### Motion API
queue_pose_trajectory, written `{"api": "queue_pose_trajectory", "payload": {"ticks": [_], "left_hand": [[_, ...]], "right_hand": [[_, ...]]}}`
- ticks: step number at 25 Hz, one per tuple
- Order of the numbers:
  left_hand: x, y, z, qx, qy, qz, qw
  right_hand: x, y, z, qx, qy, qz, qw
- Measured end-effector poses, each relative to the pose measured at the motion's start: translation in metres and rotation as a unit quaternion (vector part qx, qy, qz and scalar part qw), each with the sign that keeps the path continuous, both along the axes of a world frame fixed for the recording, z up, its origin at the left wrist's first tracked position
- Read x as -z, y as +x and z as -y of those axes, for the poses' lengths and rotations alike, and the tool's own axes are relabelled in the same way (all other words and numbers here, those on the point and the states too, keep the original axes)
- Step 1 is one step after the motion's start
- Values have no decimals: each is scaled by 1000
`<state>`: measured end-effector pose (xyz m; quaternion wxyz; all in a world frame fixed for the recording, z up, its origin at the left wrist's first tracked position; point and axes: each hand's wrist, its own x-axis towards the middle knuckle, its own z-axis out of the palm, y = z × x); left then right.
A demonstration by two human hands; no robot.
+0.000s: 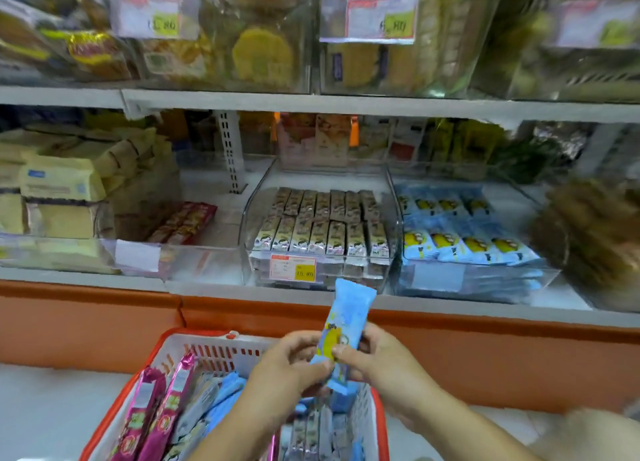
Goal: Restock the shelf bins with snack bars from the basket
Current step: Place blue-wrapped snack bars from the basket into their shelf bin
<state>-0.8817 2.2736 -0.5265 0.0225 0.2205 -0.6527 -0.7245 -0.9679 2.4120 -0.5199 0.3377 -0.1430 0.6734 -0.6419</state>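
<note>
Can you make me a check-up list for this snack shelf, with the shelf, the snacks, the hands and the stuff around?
Surface: white shelf holding clear bins side by side.
Job's things: blue snack bar held upright over the red basket; inside it pink bars, grey and blue ones; blue-bar bin to the right holds matching bars.
Clutter: nothing seen.
Hands: left hand and right hand both pinch the blue snack bar.
Cables: nothing seen.
Surroundings: middle bin with a price tag; blurred upper bins; orange base panel.

Bottom edge crops the basket (207,351); upper price labels (156,15) blurred.
</note>
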Motion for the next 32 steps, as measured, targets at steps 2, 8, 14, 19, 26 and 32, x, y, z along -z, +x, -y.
{"api": "queue_pose_trajectory", "payload": {"ticks": [2,8,14,19,26,32], "left_hand": [[-21,-27,-14,7,-107,-67,992],[-73,-108,-33,18,-471,-182,863],[-66,-169,-46,81,-523,-162,833],[-58,-178,-40,93,-484,-167,854],[-47,-116,-23,49,-520,-175,834],[55,-7,15,-8,-413,12,911]], "right_hand": [[-24,-17,-14,55,11,-95,994],[-96,-115,-87,249,54,-281,925],[-102,-182,-89,249,119,-247,929],[-88,-200,-55,149,260,-267,916],[-95,-159,-60,259,188,-430,844],[0,-32,-24,-18,105,-27,994]]}}
